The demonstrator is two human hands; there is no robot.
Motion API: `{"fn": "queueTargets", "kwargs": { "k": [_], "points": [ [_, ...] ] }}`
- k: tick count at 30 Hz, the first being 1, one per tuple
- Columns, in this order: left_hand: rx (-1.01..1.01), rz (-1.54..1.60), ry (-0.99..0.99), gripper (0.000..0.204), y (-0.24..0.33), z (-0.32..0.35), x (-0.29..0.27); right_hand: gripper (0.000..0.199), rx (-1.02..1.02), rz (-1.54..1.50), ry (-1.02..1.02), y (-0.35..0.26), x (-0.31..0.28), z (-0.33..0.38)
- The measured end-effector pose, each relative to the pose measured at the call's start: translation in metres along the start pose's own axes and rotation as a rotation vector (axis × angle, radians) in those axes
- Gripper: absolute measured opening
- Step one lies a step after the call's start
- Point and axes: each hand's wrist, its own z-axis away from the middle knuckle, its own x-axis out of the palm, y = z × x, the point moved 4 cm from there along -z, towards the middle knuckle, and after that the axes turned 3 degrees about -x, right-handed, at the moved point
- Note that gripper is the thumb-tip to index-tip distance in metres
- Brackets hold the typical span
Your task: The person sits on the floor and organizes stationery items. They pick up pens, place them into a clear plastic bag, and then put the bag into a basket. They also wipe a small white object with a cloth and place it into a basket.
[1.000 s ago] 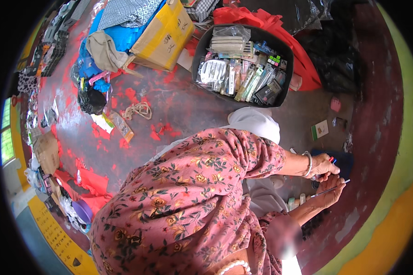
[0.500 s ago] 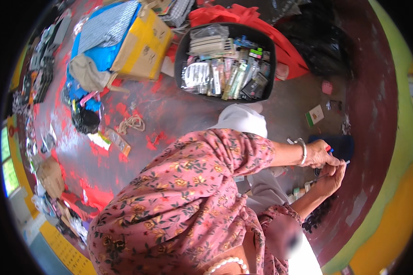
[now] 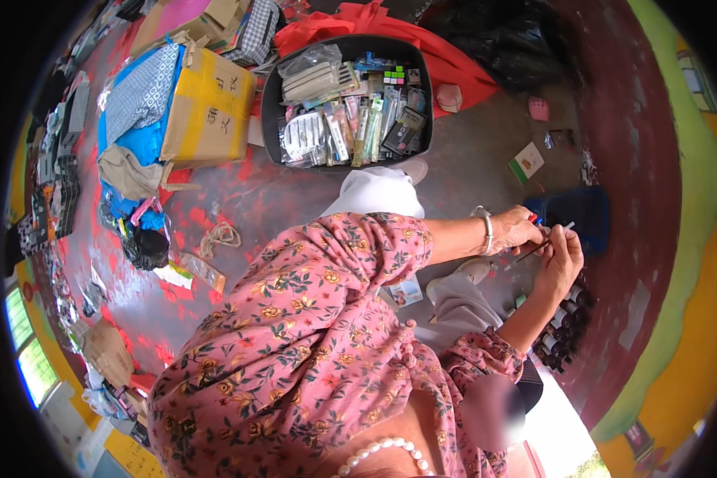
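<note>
My left hand (image 3: 518,229), with a silver bangle at the wrist, is closed around a few slim pens (image 3: 538,221) whose red and blue ends stick out. Close against it, my right hand (image 3: 564,256) pinches a thin dark pen-like stick (image 3: 526,256). A pale, whitish tip shows above the right fingers; whether it belongs to the same stick, I cannot tell. Just beyond both hands, on the floor, sits a dark blue basket (image 3: 593,219). Fingers hide most of what is held.
A black tub (image 3: 272,131) full of packaged stationery stands ahead, beside a taped carton (image 3: 215,103). Red cloth (image 3: 470,68) and black plastic (image 3: 514,44) lie behind it. Several dark bottles (image 3: 562,331) stand right of my leg. A booklet (image 3: 526,162) and rope (image 3: 219,237) lie on the floor.
The view has shifted, so the surroundings sit differently in the picture. Both hands stay together, and the dark stick and pale tip show more plainly at the right fingers.
</note>
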Motion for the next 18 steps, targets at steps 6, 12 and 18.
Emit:
{"fn": "queueTargets", "kwargs": {
  "k": [6, 12, 18],
  "points": [
    [0.011, -0.089, -0.129, 0.013, 0.003, 0.006, 0.013, 0.019, 0.068, 0.019, -0.053, 0.005, -0.008, 0.000],
    [0.116, -0.046, 0.100, 0.020, 0.021, 0.016, -0.001, 0.031, 0.007, -0.299, 0.186, -0.002, -0.104, -0.007],
    [0.150, 0.052, 0.287, 0.014, -0.012, 0.018, -0.047, 0.017, 0.057, -0.482, 0.382, 0.072, -0.209, 0.022]
  ]
}}
